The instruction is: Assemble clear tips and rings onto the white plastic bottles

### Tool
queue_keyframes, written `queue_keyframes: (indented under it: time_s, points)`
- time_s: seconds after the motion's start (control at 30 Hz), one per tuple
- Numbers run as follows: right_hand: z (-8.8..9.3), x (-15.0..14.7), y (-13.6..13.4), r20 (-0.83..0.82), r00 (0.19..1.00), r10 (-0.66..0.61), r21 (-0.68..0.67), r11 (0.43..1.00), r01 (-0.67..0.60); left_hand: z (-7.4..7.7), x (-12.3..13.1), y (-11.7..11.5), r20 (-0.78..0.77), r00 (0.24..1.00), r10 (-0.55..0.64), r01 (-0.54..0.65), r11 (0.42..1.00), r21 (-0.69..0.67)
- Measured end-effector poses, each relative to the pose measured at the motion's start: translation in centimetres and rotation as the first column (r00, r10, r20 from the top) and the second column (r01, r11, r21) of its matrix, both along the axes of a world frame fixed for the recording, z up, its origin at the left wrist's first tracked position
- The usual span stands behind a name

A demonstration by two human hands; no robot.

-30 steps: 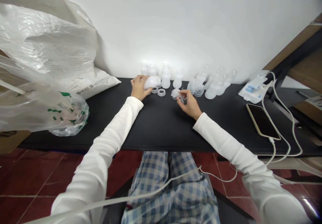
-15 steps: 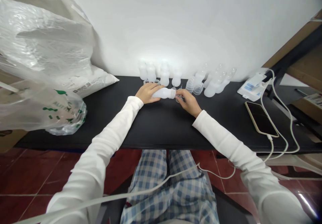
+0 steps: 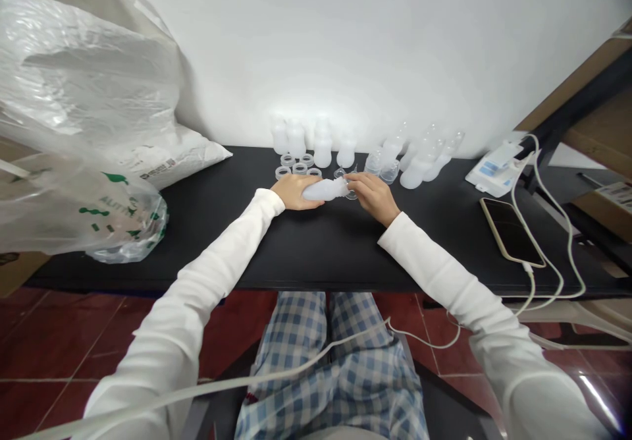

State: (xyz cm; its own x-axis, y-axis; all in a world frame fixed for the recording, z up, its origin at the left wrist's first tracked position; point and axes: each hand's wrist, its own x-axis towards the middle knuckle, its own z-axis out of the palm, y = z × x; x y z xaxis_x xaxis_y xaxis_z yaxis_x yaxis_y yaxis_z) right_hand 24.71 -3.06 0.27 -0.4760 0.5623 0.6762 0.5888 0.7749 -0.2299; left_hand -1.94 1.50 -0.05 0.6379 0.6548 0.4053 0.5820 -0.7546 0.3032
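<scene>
My left hand [image 3: 295, 192] is wrapped round the body of a frosted white baby bottle [image 3: 318, 190], held nearly level above the table with its neck pointing right. At that neck end, the fingers of my right hand [image 3: 375, 197] are closed on the bottle's top. They hide part of what they pinch there. Clear nipples [image 3: 352, 194] lie just beyond and under these fingers. Several clear screw rings [image 3: 299, 168] rest on the table behind my left hand.
Uncapped bottles [image 3: 322, 145] stand along the wall. To their right are clear caps [image 3: 390, 172] and several bottles with domed caps [image 3: 413, 175]. A phone [image 3: 512, 232] on a cable and a white power strip [image 3: 495, 168] lie right. Plastic bags [image 3: 123, 219] fill the left.
The bottle has shifted slightly right and down, its neck end tilting up a little. My right fingers have turned over the top end. More of the rings show behind my left hand.
</scene>
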Motion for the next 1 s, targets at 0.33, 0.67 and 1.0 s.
queue_keyframes:
  time_s: [0.33,0.67,1.0]
  points:
    - [0.4,0.3,0.0,0.192,0.981,-0.033,0.124,0.992,0.009,0.2,0.3,-0.2,-0.080,0.993,0.083,-0.087,0.995,-0.045]
    - [0.8,0.4,-0.1,0.214,0.973,-0.089,0.178,0.983,0.051,0.0,-0.3,-0.1,-0.146,0.981,0.129,-0.120,0.990,0.072]
    - [-0.1,0.2,0.1,0.257,0.943,-0.210,0.110,0.976,0.187,-1.0,-0.1,0.6,-0.160,0.986,-0.036,0.086,0.944,0.317]
